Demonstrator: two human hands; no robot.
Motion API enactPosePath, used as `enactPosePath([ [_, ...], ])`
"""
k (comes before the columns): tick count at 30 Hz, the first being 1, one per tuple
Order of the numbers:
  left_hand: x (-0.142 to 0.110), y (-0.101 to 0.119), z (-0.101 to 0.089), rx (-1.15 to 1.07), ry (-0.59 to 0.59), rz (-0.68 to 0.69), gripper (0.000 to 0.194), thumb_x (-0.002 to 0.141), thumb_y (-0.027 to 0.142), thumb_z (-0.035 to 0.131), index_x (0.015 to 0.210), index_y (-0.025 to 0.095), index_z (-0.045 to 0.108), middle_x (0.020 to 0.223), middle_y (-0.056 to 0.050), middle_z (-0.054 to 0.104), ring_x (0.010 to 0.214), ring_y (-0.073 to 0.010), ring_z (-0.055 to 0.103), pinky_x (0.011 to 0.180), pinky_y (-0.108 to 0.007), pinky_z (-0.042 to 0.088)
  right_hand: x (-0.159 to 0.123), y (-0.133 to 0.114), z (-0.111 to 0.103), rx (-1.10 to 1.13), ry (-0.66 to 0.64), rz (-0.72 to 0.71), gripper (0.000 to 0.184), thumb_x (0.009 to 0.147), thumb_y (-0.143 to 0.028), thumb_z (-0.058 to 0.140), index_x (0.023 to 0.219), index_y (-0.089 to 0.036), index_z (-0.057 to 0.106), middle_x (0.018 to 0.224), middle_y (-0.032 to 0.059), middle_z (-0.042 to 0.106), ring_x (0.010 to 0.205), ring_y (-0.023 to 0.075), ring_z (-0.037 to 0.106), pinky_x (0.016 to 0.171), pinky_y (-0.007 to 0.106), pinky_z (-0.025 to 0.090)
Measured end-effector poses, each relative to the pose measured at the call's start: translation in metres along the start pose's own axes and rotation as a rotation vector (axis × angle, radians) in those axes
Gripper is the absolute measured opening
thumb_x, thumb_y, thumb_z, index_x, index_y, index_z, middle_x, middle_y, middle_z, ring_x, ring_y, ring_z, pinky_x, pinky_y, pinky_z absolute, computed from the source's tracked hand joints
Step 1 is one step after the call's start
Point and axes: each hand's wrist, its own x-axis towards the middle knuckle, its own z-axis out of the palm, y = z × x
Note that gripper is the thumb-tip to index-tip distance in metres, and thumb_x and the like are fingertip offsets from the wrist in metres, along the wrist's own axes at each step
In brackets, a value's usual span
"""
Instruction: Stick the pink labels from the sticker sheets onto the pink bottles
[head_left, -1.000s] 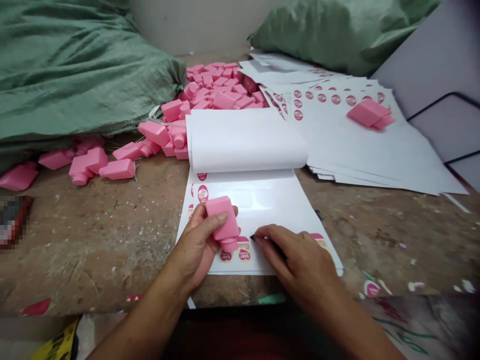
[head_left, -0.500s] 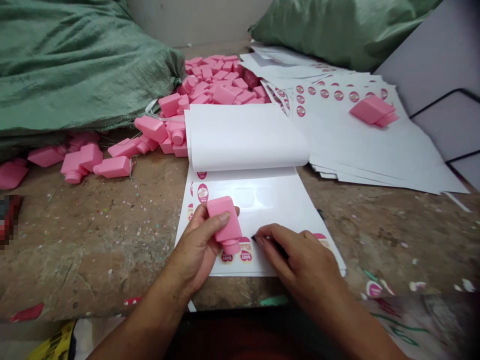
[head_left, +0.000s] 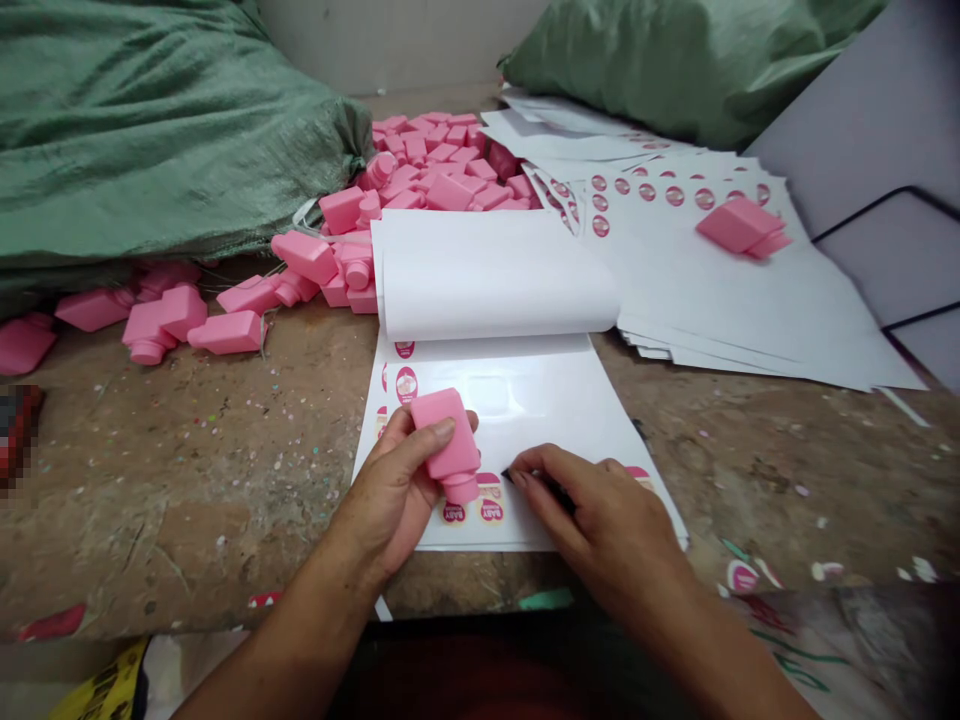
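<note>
My left hand (head_left: 401,475) is closed round a pink plastic bottle (head_left: 446,445), its thumb across the flat face and the capped or necked end tilted toward me. Under it lies a white sticker sheet (head_left: 540,400), its upper part folded back, with "BABY" labels (head_left: 491,505) near the front edge. My right hand (head_left: 592,510) rests over the sheet, fingers pinched on a thin dark pointed tool (head_left: 508,474). Its tip is at the edge of a label. Most of that tool is hidden in the hand, so its kind cannot be told.
Behind the sheet is a heap of pink bottles (head_left: 435,165), with several loose ones at left. Printed sheets (head_left: 735,300) are stacked at right with one bottle (head_left: 742,228) on top. Green sacks (head_left: 150,150) stand behind. A red and black object (head_left: 19,430) sits at the left edge.
The view has shifted very slightly. My left hand and the bottle have moved a touch up and left; my right hand stays at the label.
</note>
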Motion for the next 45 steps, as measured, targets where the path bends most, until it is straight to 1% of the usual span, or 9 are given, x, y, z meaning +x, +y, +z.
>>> enactPosePath([
  [13, 0.001, 0.001, -0.002, -0.048, 0.008, 0.004, 0.022, 0.083, 0.013, 0.064, 0.106, 0.012, 0.063, 0.099, -0.012, 0.072, 0.09, -0.018, 0.068, 0.079, -0.03, 0.057, -0.001, 0.005, -0.002, 0.183, -0.131, 0.149, 0.024, 0.095, -0.034, 0.046, 0.091, -0.026, 0.069, 0.075, -0.0006, 0.075, 0.062, 0.023, 0.062, 0.057, 0.032, 0.044],
  [16, 0.002, 0.003, -0.003, -0.1, -0.008, -0.001, 0.018, 0.086, 0.014, 0.062, 0.104, 0.013, 0.063, 0.093, -0.011, 0.073, 0.089, -0.0192, 0.069, 0.08, -0.032, 0.058, -0.008, 0.003, -0.002, 0.089, -0.058, 0.071, 0.031, 0.097, -0.032, 0.044, 0.113, -0.02, 0.068, 0.092, 0.0068, 0.077, 0.07, 0.0257, 0.068, 0.061, 0.037, 0.049],
  [20, 0.002, 0.004, -0.002, -0.121, -0.023, 0.009, 0.019, 0.087, 0.013, 0.061, 0.105, 0.013, 0.062, 0.089, -0.009, 0.073, 0.092, -0.0212, 0.071, 0.088, -0.036, 0.057, -0.022, -0.005, -0.005, -0.019, -0.195, -0.071, 0.037, 0.094, -0.029, 0.055, 0.128, -0.019, 0.064, 0.087, 0.0076, 0.077, 0.064, 0.0278, 0.068, 0.064, 0.046, 0.053],
  [23, 0.003, 0.004, -0.002, -0.109, -0.012, 0.014, 0.02, 0.086, 0.014, 0.061, 0.106, 0.013, 0.061, 0.09, -0.009, 0.073, 0.094, -0.022, 0.071, 0.091, -0.039, 0.057, -0.036, -0.012, -0.017, 0.178, -0.31, -0.086, 0.045, 0.092, -0.028, 0.061, 0.137, -0.026, 0.058, 0.099, 0.0045, 0.078, 0.078, 0.0273, 0.072, 0.076, 0.047, 0.056],
  [26, 0.004, 0.003, -0.003, -0.087, -0.011, 0.019, 0.021, 0.083, 0.016, 0.065, 0.104, 0.013, 0.061, 0.089, -0.01, 0.073, 0.095, -0.0227, 0.07, 0.091, -0.039, 0.057, -0.044, -0.014, -0.038, 0.51, -0.357, -0.057, 0.043, 0.09, -0.031, 0.066, 0.132, -0.038, 0.06, 0.114, -0.0007, 0.075, 0.097, 0.0214, 0.071, 0.084, 0.034, 0.056],
  [32, -0.006, 0.003, 0.003, 0.029, -0.005, 0.071, 0.03, 0.079, 0.017, 0.069, 0.106, 0.015, 0.058, 0.102, -0.011, 0.071, 0.089, -0.0207, 0.069, 0.071, -0.031, 0.058, -0.024, -0.015, -0.059, 0.811, -0.037, 0.187, 0.003, 0.081, -0.031, 0.07, 0.081, -0.029, 0.072, 0.075, -0.0018, 0.069, 0.07, 0.0169, 0.066, 0.061, 0.025, 0.053],
  [34, -0.017, 0.0, 0.007, 0.097, -0.026, 0.071, 0.031, 0.078, 0.019, 0.071, 0.106, 0.017, 0.057, 0.106, -0.01, 0.071, 0.086, -0.0199, 0.069, 0.065, -0.028, 0.056, -0.017, -0.019, -0.054, 0.831, 0.048, 0.303, 0.01, 0.079, -0.033, 0.071, 0.073, -0.025, 0.067, 0.067, -0.0024, 0.063, 0.059, 0.015, 0.059, 0.051, 0.024, 0.048],
  [40, -0.048, -0.02, 0.019, 0.017, -0.1, 0.099, 0.036, 0.083, 0.043, 0.07, 0.106, 0.016, 0.062, 0.097, -0.008, 0.072, 0.09, -0.0185, 0.066, 0.084, -0.031, 0.053, -0.011, -0.039, -0.039, 1.12, 0.199, 0.362, 0.014, 0.074, -0.028, 0.072, 0.081, -0.025, 0.06, 0.071, -0.0037, 0.063, 0.061, 0.0137, 0.06, 0.052, 0.022, 0.048],
  [45, -0.056, -0.03, 0.026, -0.048, -0.109, 0.11, 0.043, 0.082, 0.052, 0.069, 0.104, 0.016, 0.066, 0.097, -0.008, 0.072, 0.103, -0.024, 0.065, 0.093, -0.036, 0.05, -0.013, -0.045, -0.036, 1.122, 0.224, 0.345, 0.014, 0.076, -0.027, 0.071, 0.083, -0.024, 0.059, 0.072, -0.0035, 0.061, 0.064, 0.0138, 0.06, 0.055, 0.023, 0.049],
])
